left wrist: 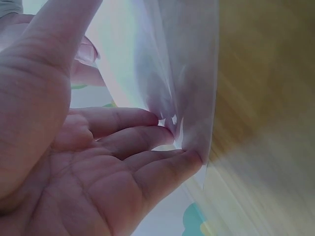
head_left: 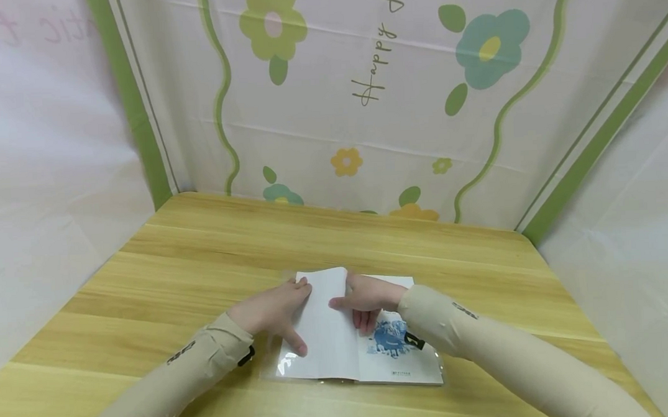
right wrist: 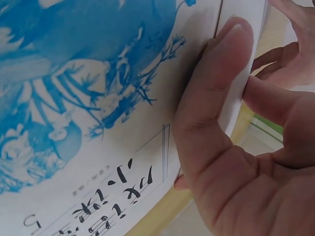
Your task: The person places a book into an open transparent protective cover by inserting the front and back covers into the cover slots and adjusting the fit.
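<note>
A: Head cam light?
B: Bright, even to the tabletop's [head_left: 201,251] far corners; glare spots on clear cover [head_left: 287,361].
A: Wrists?
B: Left: hazy, tabletop blurred. Right: dimmer, soft shadow on page [right wrist: 108,118].

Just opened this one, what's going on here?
A person is handling an open book on a wooden table. The right hand pinches a blank white leaf between thumb and fingers, near the middle of the book. The left hand lies at the book's left side, its fingertips touching clear film there. To the right, a page with a blue print lies exposed, partly behind the right hand and wrist.
</note>
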The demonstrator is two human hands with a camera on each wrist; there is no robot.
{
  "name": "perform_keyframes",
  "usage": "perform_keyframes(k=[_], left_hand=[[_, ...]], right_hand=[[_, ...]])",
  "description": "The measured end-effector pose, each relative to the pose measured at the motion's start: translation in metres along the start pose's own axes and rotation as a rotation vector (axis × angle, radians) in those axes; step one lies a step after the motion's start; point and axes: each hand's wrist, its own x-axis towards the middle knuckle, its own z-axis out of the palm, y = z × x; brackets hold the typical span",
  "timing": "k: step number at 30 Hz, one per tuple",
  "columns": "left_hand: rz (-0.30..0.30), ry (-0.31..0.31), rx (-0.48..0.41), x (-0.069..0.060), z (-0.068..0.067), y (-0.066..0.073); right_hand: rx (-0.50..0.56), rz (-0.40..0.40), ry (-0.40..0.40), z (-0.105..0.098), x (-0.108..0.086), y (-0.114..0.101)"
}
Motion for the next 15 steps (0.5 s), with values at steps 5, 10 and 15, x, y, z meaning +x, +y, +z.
perform_keyframes(k=[5,10,15], left_hand=[[-0.017,-0.008,-0.004,-0.0004,-0.0008,0.0017],[-0.011,-0.005,-0.005,-0.0008,-0.0018,0.0025],[-0.012,-0.003,-0.008,-0.0015,-0.0019,0.0025]], right_hand=[[0.003,0.004,0.011,-0.0001,-0.0003,0.003],[0.025,-0.02,-0.009,-0.0005,0.0009,0.0048],[0.026,-0.026,-0.021,0.0001,0.0031,0.0041]])
